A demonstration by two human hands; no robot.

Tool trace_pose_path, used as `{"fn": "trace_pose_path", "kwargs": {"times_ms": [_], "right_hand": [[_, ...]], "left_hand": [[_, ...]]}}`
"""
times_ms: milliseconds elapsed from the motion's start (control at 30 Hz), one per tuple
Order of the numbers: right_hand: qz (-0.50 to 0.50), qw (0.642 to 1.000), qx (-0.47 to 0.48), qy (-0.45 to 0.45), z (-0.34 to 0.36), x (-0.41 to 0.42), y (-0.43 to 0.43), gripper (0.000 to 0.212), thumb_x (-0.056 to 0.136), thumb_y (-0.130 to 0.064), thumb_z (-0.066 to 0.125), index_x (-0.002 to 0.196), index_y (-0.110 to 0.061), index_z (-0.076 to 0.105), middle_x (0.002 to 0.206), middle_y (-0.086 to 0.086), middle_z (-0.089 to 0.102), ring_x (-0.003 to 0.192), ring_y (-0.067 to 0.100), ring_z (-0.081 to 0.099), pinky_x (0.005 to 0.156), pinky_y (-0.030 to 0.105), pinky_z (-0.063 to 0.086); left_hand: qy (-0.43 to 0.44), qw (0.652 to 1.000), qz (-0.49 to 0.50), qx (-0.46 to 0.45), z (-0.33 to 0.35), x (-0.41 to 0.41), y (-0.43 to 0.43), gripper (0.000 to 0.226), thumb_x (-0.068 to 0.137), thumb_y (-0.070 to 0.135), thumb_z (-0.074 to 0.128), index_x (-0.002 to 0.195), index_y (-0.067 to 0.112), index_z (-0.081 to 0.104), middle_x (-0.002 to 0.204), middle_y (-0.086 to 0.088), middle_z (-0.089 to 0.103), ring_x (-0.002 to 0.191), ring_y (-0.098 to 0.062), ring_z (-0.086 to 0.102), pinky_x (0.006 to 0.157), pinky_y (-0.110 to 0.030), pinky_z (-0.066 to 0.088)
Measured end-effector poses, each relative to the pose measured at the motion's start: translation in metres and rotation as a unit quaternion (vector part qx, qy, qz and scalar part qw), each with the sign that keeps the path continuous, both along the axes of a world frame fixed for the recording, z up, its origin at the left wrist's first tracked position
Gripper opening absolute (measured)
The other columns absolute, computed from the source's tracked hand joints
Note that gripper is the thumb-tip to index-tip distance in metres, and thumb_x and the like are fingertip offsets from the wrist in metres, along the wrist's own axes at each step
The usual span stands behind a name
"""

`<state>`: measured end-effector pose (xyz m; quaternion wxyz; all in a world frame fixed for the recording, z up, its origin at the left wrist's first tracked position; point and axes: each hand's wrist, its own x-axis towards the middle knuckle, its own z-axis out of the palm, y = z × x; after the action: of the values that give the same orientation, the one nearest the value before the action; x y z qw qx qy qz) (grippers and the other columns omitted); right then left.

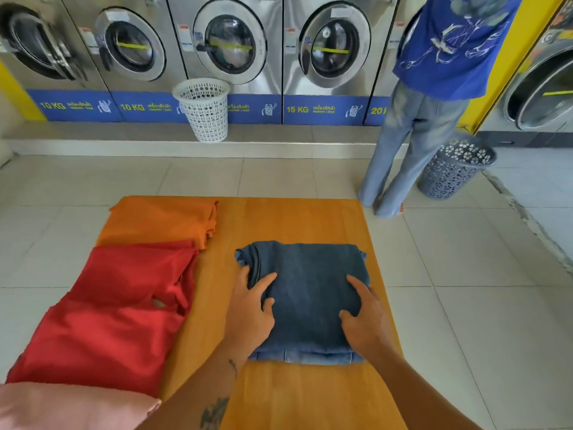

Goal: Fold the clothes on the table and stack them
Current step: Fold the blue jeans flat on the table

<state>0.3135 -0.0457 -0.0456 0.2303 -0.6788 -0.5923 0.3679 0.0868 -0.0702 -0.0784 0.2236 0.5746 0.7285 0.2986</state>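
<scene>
A folded blue denim garment [307,293] lies in a compact rectangle on the orange table [297,218]. My left hand [249,315] rests on its left edge, fingers spread, some fingertips along the folded side. My right hand [366,321] lies flat on its right part, fingers apart. To the left lies a red garment [117,311], spread and unfolded. Behind the red one lies an orange garment [161,220]. A pink garment [71,408] sits at the near left corner.
The table stands on a tiled floor facing a row of washing machines [229,48]. A white basket [204,108] stands by the machines. A person in a blue shirt [434,88] stands at the far right next to a grey basket [455,167].
</scene>
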Motion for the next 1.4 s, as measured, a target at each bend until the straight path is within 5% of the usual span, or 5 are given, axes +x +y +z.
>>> {"fn": "trace_pose_path", "kwargs": {"times_ms": [233, 667, 1000, 1200, 1400], "right_hand": [[-0.039, 0.997, 0.060, -0.028, -0.008, -0.024, 0.099, 0.065, 0.085, -0.010, 0.058, 0.144, -0.030, 0.041, 0.141, -0.002, 0.043, 0.126, 0.021, 0.046, 0.092, 0.029, 0.044], [-0.011, 0.987, 0.025, -0.155, -0.036, -0.013, 0.142, 0.060, 0.095, -0.033, 0.045, 0.151, -0.041, 0.025, 0.147, 0.004, 0.035, 0.128, 0.029, 0.040, 0.105, 0.050, 0.039], [0.083, 0.964, 0.010, -0.252, -0.019, 0.001, 0.058, 0.066, 0.096, -0.035, 0.038, 0.155, -0.028, 0.008, 0.163, 0.001, 0.001, 0.149, 0.025, 0.004, 0.118, 0.049, 0.021], [0.167, 0.970, 0.010, -0.174, 0.008, -0.003, 0.011, 0.082, 0.088, -0.020, 0.055, 0.156, -0.027, 0.010, 0.164, 0.001, 0.009, 0.150, 0.026, 0.008, 0.118, 0.043, 0.025], [0.254, 0.963, 0.000, -0.089, 0.027, -0.031, -0.013, 0.077, 0.086, -0.017, 0.058, 0.153, -0.024, 0.022, 0.160, 0.002, 0.024, 0.145, 0.023, 0.026, 0.111, 0.040, 0.036]], "left_hand": [[0.025, 0.994, 0.016, 0.108, -0.016, -0.020, 0.109, 0.049, 0.090, 0.013, 0.065, 0.138, 0.017, 0.055, 0.155, -0.008, 0.033, 0.145, -0.024, 0.031, 0.110, -0.035, 0.040], [0.015, 0.997, 0.047, 0.062, -0.032, -0.016, 0.162, 0.045, 0.097, 0.019, 0.050, 0.142, 0.020, 0.051, 0.154, -0.005, 0.036, 0.136, -0.023, 0.042, 0.101, -0.033, 0.047], [0.044, 0.993, 0.071, -0.088, 0.010, -0.008, 0.088, 0.055, 0.095, 0.024, 0.042, 0.149, 0.028, 0.036, 0.153, -0.004, 0.035, 0.132, -0.025, 0.041, 0.102, -0.040, 0.047], [-0.040, 0.991, 0.111, -0.069, 0.059, -0.005, -0.008, 0.044, 0.093, 0.012, 0.047, 0.135, 0.020, 0.055, 0.133, 0.004, 0.055, 0.088, 0.006, 0.053, 0.072, -0.010, 0.038], [-0.143, 0.970, 0.191, -0.043, 0.085, -0.025, -0.097, 0.033, 0.089, 0.008, 0.051, 0.114, 0.023, 0.068, 0.113, 0.008, 0.067, 0.091, -0.001, 0.062, 0.070, -0.007, 0.048]]}}
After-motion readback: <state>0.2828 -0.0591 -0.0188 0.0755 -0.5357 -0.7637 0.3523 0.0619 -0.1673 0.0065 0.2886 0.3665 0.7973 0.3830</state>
